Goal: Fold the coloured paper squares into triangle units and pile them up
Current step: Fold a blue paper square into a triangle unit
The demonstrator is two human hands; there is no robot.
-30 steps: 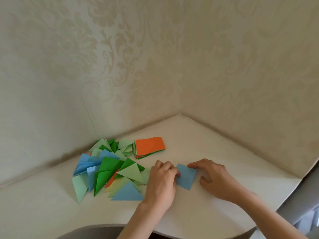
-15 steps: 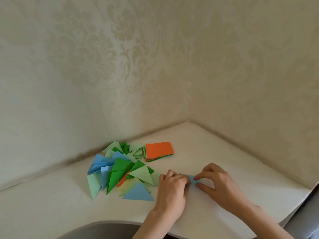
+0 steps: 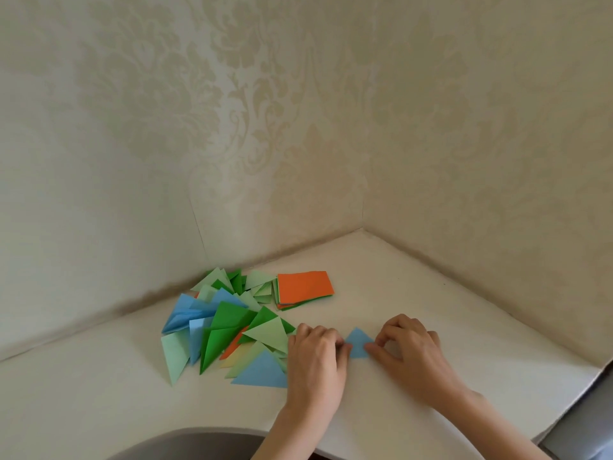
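Note:
A small blue paper triangle point(image 3: 357, 343) lies flat on the white table point(image 3: 447, 327) between my two hands. My left hand point(image 3: 315, 360) presses curled fingertips on its left corner. At its right corner my right hand point(image 3: 408, 350) pinches the paper with thumb and curled fingers. To the left lies a loose pile of folded triangles point(image 3: 229, 330) in blue, dark green, light green and orange. Behind the pile sits a stack of unfolded squares point(image 3: 303, 288) with an orange sheet on top.
The table sits in a corner of two wallpapered walls point(image 3: 298, 127). Its curved front edge runs near my arms, and a grey rounded surface point(image 3: 185, 443) shows below it. The table's right edge drops off at the far right.
The blue sheet, a flat square a second ago, is now a small triangle. Both hands have closed in on its two corners. The camera view has shifted slightly.

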